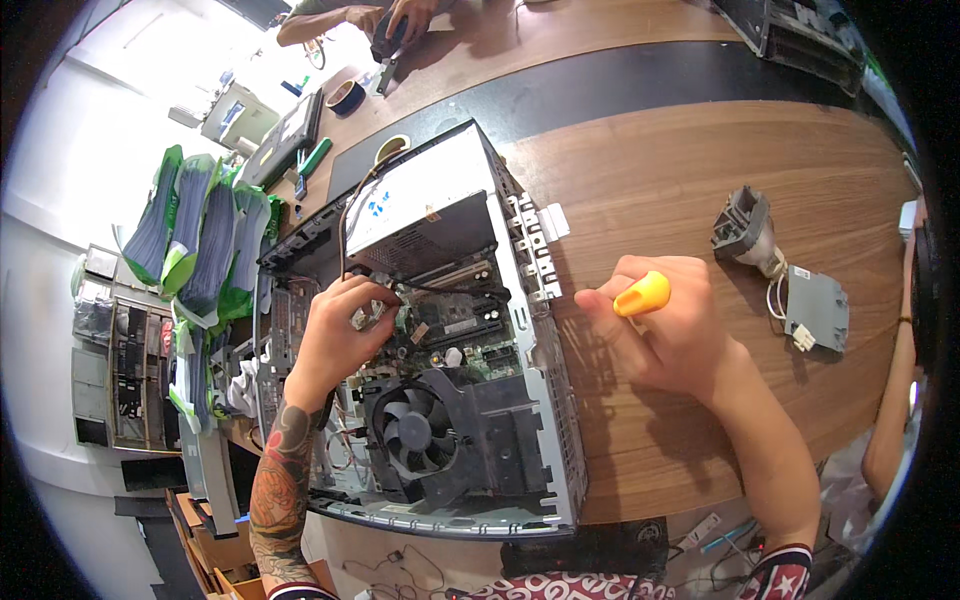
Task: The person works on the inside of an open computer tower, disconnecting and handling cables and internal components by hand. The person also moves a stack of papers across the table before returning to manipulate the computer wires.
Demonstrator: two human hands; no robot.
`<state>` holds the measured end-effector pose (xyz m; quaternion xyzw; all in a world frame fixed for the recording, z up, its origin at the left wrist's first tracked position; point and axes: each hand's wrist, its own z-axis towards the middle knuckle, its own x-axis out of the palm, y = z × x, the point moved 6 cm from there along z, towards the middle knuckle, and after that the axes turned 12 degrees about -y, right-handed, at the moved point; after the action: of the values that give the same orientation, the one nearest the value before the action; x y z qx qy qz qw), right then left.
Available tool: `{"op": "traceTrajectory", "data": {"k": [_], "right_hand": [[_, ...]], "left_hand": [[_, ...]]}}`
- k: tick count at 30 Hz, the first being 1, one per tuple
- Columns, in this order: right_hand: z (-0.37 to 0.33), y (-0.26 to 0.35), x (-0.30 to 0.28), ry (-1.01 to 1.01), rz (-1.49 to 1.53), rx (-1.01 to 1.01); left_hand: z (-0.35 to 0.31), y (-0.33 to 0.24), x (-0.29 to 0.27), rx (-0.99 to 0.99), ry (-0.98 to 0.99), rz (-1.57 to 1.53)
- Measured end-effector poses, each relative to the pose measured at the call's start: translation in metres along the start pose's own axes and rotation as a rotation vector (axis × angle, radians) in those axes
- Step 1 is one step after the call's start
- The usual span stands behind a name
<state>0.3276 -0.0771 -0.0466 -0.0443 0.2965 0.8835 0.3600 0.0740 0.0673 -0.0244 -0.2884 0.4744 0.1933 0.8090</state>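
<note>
Yellow, the tool handle [645, 293] fills the closed grip of the right hand [687, 328] over the worktop [640, 180], its far end hidden. The left hand [340, 328] curls into an open computer case [560, 410], fingertips partly hidden; whether that grip pinches anything, I cannot tell. Another person's hand [410, 14] is cropped above. The case, on the worktop, contains a black fan [416, 430] and green circuit board [476, 362].

Bright overall. Wall [110, 140] beyond and left of the computer case [546, 390] overexposed, nearly white. Soft, faint shadows on tabletop [620, 180] just right of case. Case interior darker; fan [415, 430] blades distinct, no obvious blur. Fisheye distortion: tabletop edges well away from case bow; black vignette encircles view.
</note>
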Motion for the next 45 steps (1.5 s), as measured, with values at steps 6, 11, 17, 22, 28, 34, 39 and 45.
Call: {"op": "traceTrajectory", "data": {"k": [6, 11, 17, 22, 28, 34, 39, 45], "right_hand": [[0.002, 0.003, 0.000, -0.049, 0.038, -0.003], [0.001, 0.001, 0.000, -0.049, 0.038, -0.005], [0.001, 0.002, -0.001, -0.051, 0.048, -0.004], [-0.001, 0.002, 0.000, -0.040, 0.050, -0.002], [-0.001, 0.001, 0.001, -0.047, 0.055, 0.004], [0.000, 0.002, 0.001, -0.028, 0.047, 0.000], [0.000, 0.002, 0.002, -0.036, 0.037, -0.002], [-0.001, 0.003, 0.006, -0.046, 0.051, 0.007]], "left_hand": [[0.000, -0.006, 0.000, 0.079, 0.027, 0.051], [-0.001, -0.006, 0.002, 0.101, 0.028, 0.049], [-0.002, -0.009, 0.003, 0.140, 0.028, 0.059], [-0.002, -0.010, 0.002, 0.156, 0.050, 0.075], [-0.003, -0.009, 0.004, 0.158, 0.051, 0.093], [-0.002, -0.009, 0.004, 0.147, 0.040, 0.086], [-0.003, -0.008, 0.005, 0.148, 0.039, 0.083], [-0.004, -0.007, 0.005, 0.147, 0.033, 0.080]]}}
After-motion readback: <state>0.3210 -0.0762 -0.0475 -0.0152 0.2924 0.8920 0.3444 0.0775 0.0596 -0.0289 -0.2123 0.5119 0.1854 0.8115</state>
